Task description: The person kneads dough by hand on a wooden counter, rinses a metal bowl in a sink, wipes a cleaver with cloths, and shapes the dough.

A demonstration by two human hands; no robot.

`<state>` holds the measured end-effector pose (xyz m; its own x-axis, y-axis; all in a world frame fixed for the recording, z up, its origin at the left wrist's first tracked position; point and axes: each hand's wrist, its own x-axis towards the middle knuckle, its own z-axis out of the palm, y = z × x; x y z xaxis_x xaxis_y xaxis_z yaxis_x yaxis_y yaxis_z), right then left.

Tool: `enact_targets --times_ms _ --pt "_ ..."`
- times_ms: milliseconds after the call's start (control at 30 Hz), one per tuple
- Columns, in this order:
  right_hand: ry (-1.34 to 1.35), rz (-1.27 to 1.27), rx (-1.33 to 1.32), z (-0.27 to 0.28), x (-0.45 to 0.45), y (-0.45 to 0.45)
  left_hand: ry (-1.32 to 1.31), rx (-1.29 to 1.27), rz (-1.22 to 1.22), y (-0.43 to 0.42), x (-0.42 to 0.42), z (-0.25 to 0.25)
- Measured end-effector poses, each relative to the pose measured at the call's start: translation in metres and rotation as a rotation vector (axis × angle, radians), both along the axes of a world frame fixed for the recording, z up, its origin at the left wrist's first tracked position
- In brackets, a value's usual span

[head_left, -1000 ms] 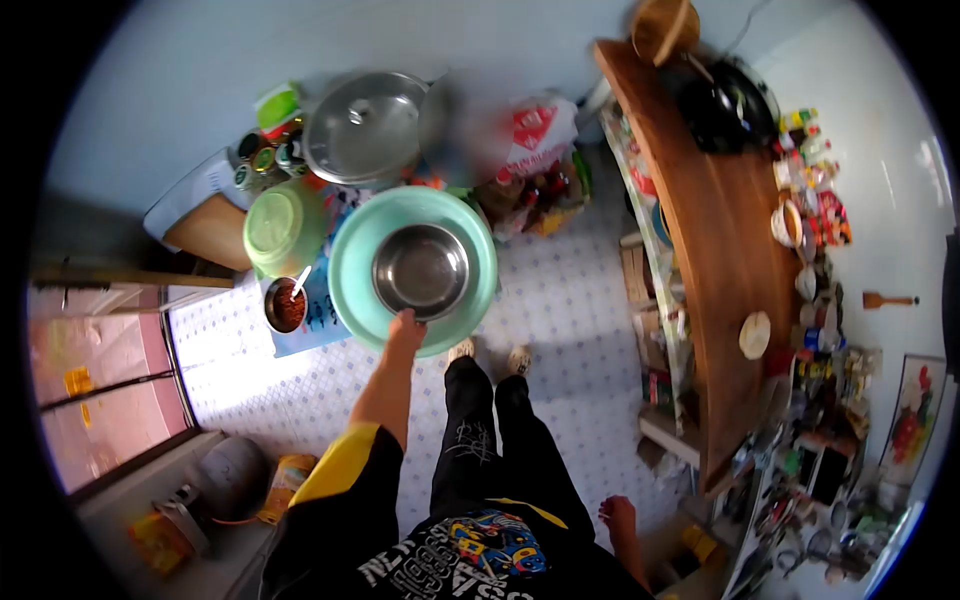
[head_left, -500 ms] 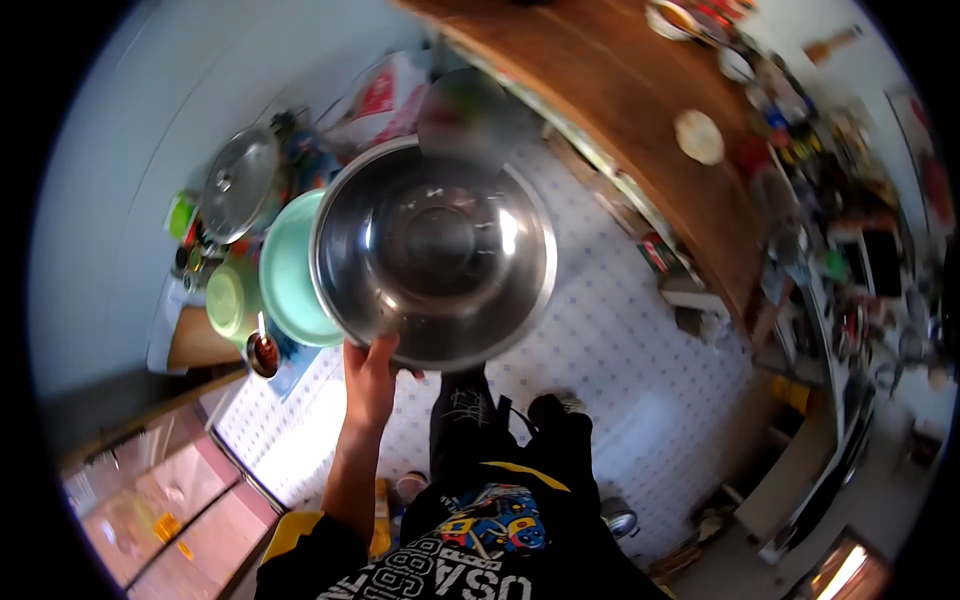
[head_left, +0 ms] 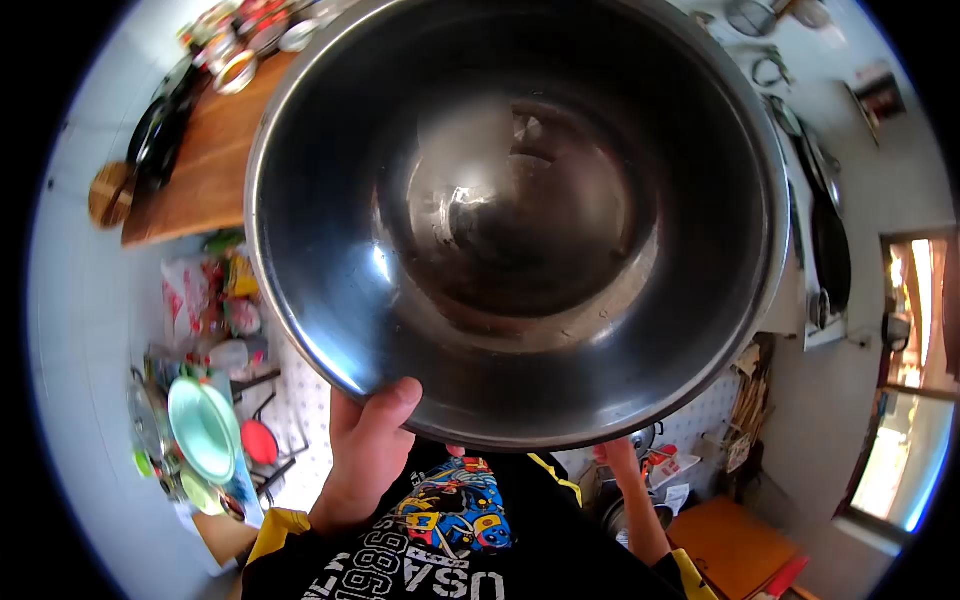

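Observation:
A large stainless steel basin (head_left: 330, 270) fills the middle of the view, its hollow inside facing me. My left hand (head_left: 372, 435) grips its near rim, with the thumb over the edge and the fingers underneath. My right hand (head_left: 618, 455) is below the near right part of the rim. It looks smaller and lower than my left hand. The basin hides part of it, so its fingers do not show clearly and I cannot tell whether it touches the metal. The basin looks empty, with shiny reflections inside.
On the left stands a mint green basin (head_left: 203, 430) by the wall. A wooden counter (head_left: 215, 130) with a black pan (head_left: 165, 130) lies upper left. An orange-brown table (head_left: 735, 550) is lower right, near a window (head_left: 900, 460). Bundled sticks (head_left: 752, 400) stand on the right.
The steel basin has come up much closer to my head, still in my left hand. My view has turned to the right. My right hand has come into sight.

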<state>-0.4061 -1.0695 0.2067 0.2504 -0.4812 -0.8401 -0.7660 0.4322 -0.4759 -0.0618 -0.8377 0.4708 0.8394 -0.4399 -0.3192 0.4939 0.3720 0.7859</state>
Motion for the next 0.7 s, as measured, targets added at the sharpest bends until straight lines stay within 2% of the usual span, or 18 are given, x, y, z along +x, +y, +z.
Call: enact_targets --times_ms 100,167,200,233,300,367,400,500,567,633,700 --pt "-0.054 -0.057 -0.064 0.005 0.015 -0.071 -0.057 -0.048 -0.158 -0.097 0.014 -0.012" --pt "-0.113 -0.065 -0.049 -0.006 0.023 -0.129 -0.042 -0.117 -0.223 -0.172 0.028 -0.023" --pt "-0.227 -0.125 0.01 -0.012 0.022 -0.152 -0.028 -0.185 -0.249 -0.21 0.037 -0.03" --pt "-0.203 -0.15 0.044 -0.018 0.022 -0.178 -0.032 -0.222 -0.292 -0.251 0.044 -0.04" --pt "-0.173 -0.164 0.005 -0.008 0.029 -0.229 -0.052 -0.094 -0.356 -0.338 0.053 -0.073" --pt "-0.15 -0.207 -0.058 0.017 0.043 -0.284 -0.002 0.056 -0.572 -0.409 0.065 -0.136" --pt "-0.141 -0.208 -0.089 0.026 0.052 -0.321 0.05 0.087 -0.641 -0.45 0.066 -0.152" --pt "-0.243 -0.338 -0.228 0.041 0.073 -0.445 0.205 0.159 -0.822 -0.556 0.064 -0.196" --pt "-0.27 -0.315 -0.372 0.065 0.107 -0.553 0.321 0.138 -0.931 -0.627 0.063 -0.22" --pt "-0.328 -0.196 -0.646 0.078 0.143 -0.669 0.338 0.098 -0.919 -0.702 0.057 -0.226" --pt "-0.394 -0.134 -0.737 0.111 0.196 -0.794 0.296 0.135 -0.817 -0.794 0.056 -0.223"
